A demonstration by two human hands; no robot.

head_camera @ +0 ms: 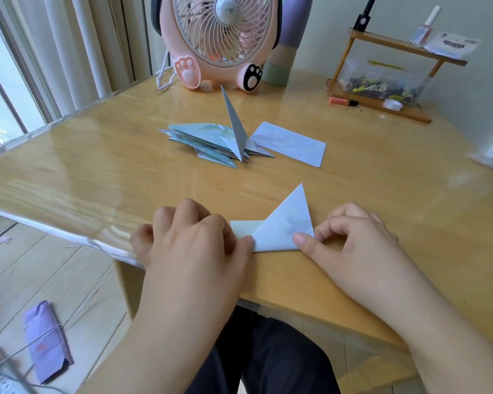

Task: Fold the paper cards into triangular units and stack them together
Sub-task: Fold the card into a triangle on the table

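Partly folded card [282, 228], low in the centre of the frame, flat on the tabletop [353, 180] near its front edge. The left hand [194, 240] had its fingers curled, thumb pressing the card's unfolded left strip; the right hand [350, 234] pinned the lower right corner, thumb on top and fingers bent beside it. To fold well, the left strip should probably be brought up to mirror the raised flap, edges meeting at the middle, and then creased firmly (thumbnail along the fold). The card's long axis ran left to right; its one folded point aimed toward the upper right. The finished units [211, 140] and a flat card [291, 143] lay mid-frame.
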